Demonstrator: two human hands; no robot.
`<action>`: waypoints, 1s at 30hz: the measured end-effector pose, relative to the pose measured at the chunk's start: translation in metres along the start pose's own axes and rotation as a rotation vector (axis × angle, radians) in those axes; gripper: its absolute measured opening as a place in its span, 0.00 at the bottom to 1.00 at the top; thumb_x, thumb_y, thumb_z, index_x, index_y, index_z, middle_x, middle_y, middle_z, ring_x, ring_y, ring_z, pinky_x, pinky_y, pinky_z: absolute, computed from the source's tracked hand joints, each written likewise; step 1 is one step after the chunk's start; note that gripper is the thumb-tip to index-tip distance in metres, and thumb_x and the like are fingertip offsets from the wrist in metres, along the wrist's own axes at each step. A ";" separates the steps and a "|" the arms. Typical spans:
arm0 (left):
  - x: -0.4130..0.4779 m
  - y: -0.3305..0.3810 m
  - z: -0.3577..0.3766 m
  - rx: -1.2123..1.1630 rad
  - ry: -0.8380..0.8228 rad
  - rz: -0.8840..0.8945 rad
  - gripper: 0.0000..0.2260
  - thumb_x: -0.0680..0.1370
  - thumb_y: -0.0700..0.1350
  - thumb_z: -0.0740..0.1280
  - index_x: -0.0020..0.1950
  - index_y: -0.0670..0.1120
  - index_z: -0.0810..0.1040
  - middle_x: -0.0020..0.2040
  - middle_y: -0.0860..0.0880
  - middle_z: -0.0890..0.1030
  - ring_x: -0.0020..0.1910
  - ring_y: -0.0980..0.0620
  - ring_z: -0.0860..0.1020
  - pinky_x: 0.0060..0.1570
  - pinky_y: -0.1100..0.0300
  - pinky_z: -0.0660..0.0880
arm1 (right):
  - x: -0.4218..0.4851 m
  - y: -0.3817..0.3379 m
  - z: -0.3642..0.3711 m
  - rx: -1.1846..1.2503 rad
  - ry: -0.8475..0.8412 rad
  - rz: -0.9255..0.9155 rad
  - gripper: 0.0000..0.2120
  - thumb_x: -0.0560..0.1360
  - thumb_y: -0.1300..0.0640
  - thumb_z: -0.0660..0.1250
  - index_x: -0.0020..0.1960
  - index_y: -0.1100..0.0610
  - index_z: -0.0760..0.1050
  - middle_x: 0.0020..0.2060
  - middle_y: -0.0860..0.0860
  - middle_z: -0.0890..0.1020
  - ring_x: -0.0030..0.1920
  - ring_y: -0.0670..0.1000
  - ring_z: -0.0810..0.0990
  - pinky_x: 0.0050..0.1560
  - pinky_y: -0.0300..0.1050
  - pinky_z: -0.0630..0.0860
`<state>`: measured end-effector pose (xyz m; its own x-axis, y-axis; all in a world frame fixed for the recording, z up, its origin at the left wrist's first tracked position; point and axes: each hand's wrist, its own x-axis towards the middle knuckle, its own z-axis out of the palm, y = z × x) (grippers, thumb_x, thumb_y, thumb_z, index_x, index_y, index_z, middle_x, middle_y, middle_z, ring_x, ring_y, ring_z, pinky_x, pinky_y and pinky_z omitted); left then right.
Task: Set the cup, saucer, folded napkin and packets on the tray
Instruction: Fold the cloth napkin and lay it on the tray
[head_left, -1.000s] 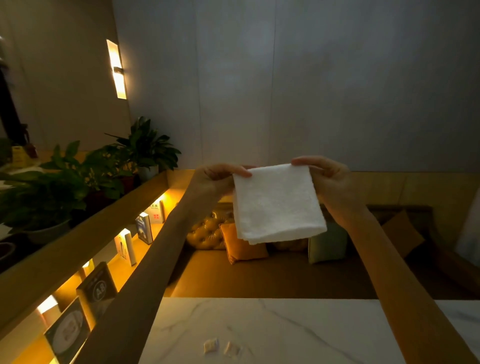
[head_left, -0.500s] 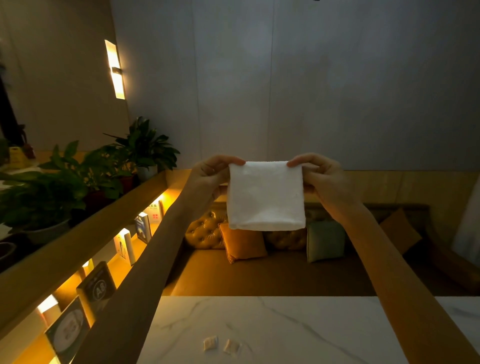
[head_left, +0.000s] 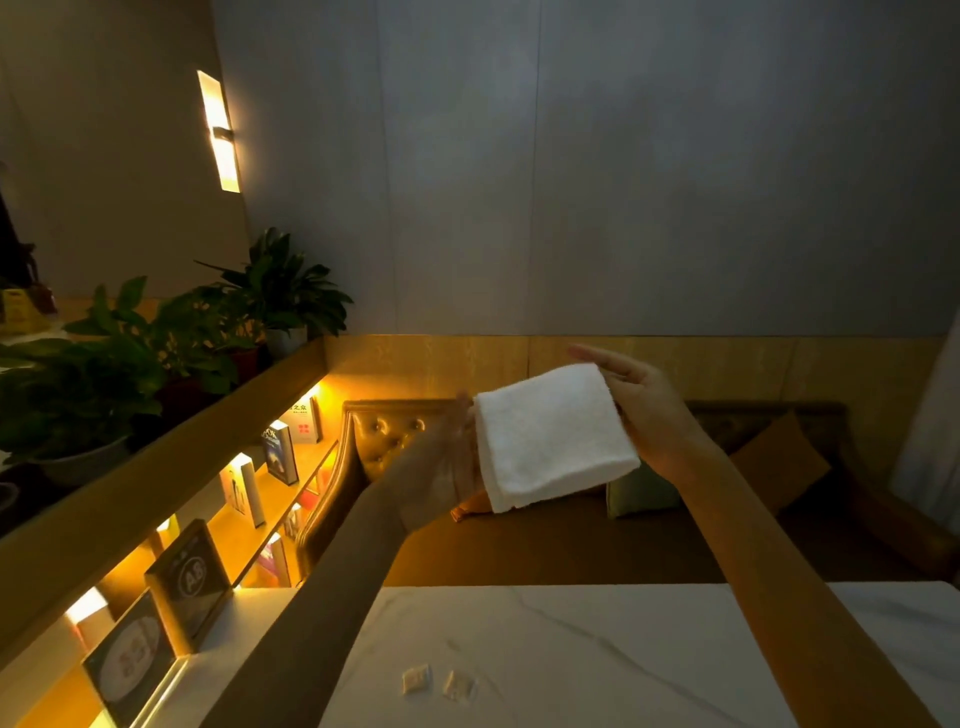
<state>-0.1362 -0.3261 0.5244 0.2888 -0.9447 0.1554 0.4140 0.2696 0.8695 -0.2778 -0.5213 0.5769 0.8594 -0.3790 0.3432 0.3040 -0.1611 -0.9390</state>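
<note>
A white folded napkin (head_left: 553, 434) is held in the air above the far side of the marble table (head_left: 597, 639). My left hand (head_left: 441, 467) lies palm up under its left edge. My right hand (head_left: 641, 410) presses against its right edge with the fingers stretched out. The napkin is tilted, its left side lower. Two small white packets (head_left: 415, 679) (head_left: 457, 686) lie side by side on the table near its front left. Cup, saucer and tray are out of view.
A lit wooden shelf with books and framed signs (head_left: 187, 582) runs along the left, with potted plants (head_left: 197, 332) on top. A tufted sofa with cushions (head_left: 779, 457) stands behind the table.
The napkin has been folded smaller and turned from hanging upright to a tilted, flatter pose. My hands shifted from pinching its top corners to cradling its sides, and moved slightly right.
</note>
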 end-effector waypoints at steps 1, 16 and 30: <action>-0.001 -0.004 0.000 0.048 0.007 0.031 0.25 0.75 0.54 0.70 0.71 0.49 0.72 0.67 0.41 0.76 0.64 0.40 0.77 0.53 0.48 0.81 | -0.003 0.008 -0.004 0.084 -0.040 0.091 0.12 0.79 0.53 0.61 0.58 0.46 0.79 0.52 0.51 0.84 0.47 0.52 0.85 0.41 0.46 0.82; -0.003 -0.057 0.007 0.310 0.452 0.082 0.13 0.82 0.51 0.58 0.67 0.54 0.70 0.63 0.44 0.78 0.59 0.44 0.80 0.57 0.42 0.79 | -0.047 0.081 0.005 0.124 -0.060 0.245 0.22 0.75 0.52 0.68 0.67 0.53 0.71 0.60 0.56 0.79 0.57 0.58 0.81 0.53 0.58 0.81; -0.023 -0.059 -0.011 0.267 0.306 -0.072 0.27 0.70 0.41 0.71 0.69 0.42 0.71 0.64 0.41 0.78 0.60 0.43 0.80 0.51 0.53 0.82 | -0.057 0.086 -0.021 0.427 -0.306 0.512 0.23 0.75 0.62 0.67 0.69 0.59 0.69 0.64 0.62 0.76 0.63 0.63 0.76 0.50 0.51 0.82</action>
<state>-0.1574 -0.3179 0.4647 0.5275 -0.8493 -0.0216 0.2151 0.1089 0.9705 -0.3088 -0.5329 0.4768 0.9941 -0.0298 -0.1045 -0.0868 0.3609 -0.9285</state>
